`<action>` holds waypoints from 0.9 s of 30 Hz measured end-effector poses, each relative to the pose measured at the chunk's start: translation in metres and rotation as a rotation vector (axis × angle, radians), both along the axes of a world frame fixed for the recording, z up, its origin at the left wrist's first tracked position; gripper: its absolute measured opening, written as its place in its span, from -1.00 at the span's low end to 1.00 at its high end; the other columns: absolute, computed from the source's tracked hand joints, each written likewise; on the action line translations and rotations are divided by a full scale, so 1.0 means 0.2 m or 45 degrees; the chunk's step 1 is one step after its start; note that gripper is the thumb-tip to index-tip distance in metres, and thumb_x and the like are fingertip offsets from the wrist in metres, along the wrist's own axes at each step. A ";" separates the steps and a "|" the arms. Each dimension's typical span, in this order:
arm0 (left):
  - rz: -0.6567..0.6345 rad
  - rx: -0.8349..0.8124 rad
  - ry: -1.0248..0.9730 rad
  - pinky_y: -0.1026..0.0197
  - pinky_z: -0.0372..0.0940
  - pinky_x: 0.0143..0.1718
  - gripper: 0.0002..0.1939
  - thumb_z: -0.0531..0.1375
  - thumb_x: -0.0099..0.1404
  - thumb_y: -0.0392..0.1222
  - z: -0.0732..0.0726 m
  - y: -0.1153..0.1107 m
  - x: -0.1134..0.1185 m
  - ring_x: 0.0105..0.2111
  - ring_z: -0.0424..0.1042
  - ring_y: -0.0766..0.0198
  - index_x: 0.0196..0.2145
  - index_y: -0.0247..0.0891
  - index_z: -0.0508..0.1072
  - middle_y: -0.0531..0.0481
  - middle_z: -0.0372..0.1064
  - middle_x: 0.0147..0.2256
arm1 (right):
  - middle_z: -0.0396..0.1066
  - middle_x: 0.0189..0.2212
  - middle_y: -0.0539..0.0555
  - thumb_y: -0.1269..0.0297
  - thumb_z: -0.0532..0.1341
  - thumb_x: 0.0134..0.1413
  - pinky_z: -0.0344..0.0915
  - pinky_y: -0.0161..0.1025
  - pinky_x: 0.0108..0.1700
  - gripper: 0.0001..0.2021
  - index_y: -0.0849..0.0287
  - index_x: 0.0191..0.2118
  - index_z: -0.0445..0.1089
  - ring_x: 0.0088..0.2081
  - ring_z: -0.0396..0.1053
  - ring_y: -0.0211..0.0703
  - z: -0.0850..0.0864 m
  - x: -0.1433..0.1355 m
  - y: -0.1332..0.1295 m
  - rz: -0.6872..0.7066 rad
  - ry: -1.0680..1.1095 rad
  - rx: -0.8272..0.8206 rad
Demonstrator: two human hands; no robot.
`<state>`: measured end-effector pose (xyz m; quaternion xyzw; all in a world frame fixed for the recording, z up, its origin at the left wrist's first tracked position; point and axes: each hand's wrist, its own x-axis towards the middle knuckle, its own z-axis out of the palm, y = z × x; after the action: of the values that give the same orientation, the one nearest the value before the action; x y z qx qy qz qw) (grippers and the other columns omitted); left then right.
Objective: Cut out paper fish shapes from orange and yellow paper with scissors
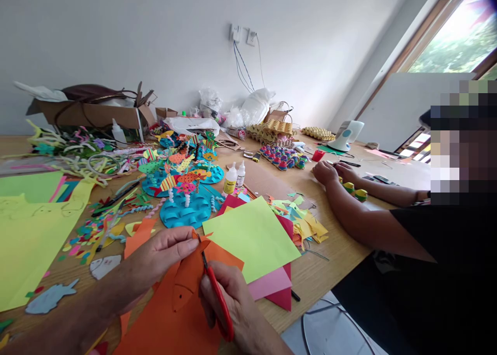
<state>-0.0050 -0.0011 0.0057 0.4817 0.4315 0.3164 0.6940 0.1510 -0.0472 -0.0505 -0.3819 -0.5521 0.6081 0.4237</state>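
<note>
Red-handled scissors (219, 303) sit in my right hand (233, 298), which is closed around the loops. Their dark blades reach up into the top edge of a sheet of orange paper (166, 324). A fish outline with a dot for an eye is drawn on that sheet. My left hand (171, 249) pinches the orange paper near its upper end, close to the blade tips. Just beyond my right hand lie a lime-green sheet (252, 238) and a pink sheet (272, 284). A grey fish cut-out (50, 297) lies to the left of my left forearm.
Blue round bases (186, 212) with colourful paper fish on stems stand ahead. Beside them are glue bottles (230, 180) and paper scraps (306, 225). A yellow sheet (34, 251) lies left. At right, another person's hands (326, 173) work over painted egg-carton pieces (360, 194).
</note>
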 end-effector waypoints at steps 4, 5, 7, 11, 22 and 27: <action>0.037 0.028 0.057 0.32 0.19 -0.52 -0.72 0.28 0.01 0.09 -0.02 0.01 0.00 -0.54 0.28 0.31 -0.54 -0.19 0.46 0.13 0.30 -0.60 | 0.06 -0.71 -0.12 0.17 0.04 0.16 -0.12 -0.42 -0.66 -0.65 0.17 -0.61 0.07 -0.66 -0.02 -0.41 0.01 0.01 0.00 -0.005 -0.044 0.032; 0.027 0.031 0.056 0.32 0.20 -0.51 -0.72 0.28 0.01 0.10 -0.02 0.01 0.00 -0.53 0.28 0.31 -0.54 -0.18 0.47 0.12 0.32 -0.59 | 0.05 -0.71 -0.12 0.18 0.03 0.16 -0.12 -0.41 -0.66 -0.65 0.16 -0.61 0.07 -0.66 -0.02 -0.41 0.01 0.01 0.00 -0.004 -0.050 0.033; 0.002 0.035 0.039 0.32 0.21 -0.50 -0.72 0.29 -0.01 0.10 -0.01 0.01 0.00 -0.52 0.30 0.30 -0.53 -0.18 0.49 0.11 0.36 -0.57 | 0.01 -0.70 -0.13 0.22 0.03 0.16 -0.12 -0.41 -0.65 -0.67 0.16 -0.61 0.05 -0.65 -0.03 -0.40 0.02 0.01 0.00 0.002 -0.073 0.044; -0.017 0.037 0.006 0.33 0.22 -0.50 -0.71 0.33 -0.07 0.10 0.03 0.01 -0.01 -0.53 0.30 0.32 -0.57 -0.18 0.51 0.10 0.39 -0.57 | -0.04 -0.69 -0.13 0.30 0.04 0.12 -0.14 -0.41 -0.65 -0.71 0.15 -0.61 0.04 -0.64 -0.07 -0.39 0.02 0.01 -0.01 -0.007 -0.141 0.069; -0.067 -0.106 -0.050 0.36 0.27 -0.41 -0.86 0.32 0.04 -0.08 0.03 0.02 -0.04 -0.45 0.40 0.32 -0.48 -0.19 0.54 0.11 0.49 -0.50 | -0.11 -0.67 -0.13 0.30 0.04 0.14 -0.18 -0.39 -0.64 -0.71 0.15 -0.58 0.02 -0.62 -0.12 -0.38 0.01 0.02 -0.01 0.015 -0.226 0.076; -0.152 -0.089 -0.026 0.40 0.25 -0.45 -0.90 0.26 0.13 -0.18 0.03 0.02 -0.06 -0.48 0.37 0.36 -0.50 -0.22 0.53 0.15 0.47 -0.52 | -0.07 -0.66 -0.13 0.32 0.05 0.13 -0.15 -0.38 -0.60 -0.71 0.16 -0.59 0.02 -0.59 -0.08 -0.38 0.05 0.02 -0.01 0.008 -0.305 0.127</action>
<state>-0.0162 0.0038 0.0123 0.4786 0.4058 0.2640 0.7325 0.1551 -0.0497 -0.0403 -0.4287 -0.6294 0.5313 0.3713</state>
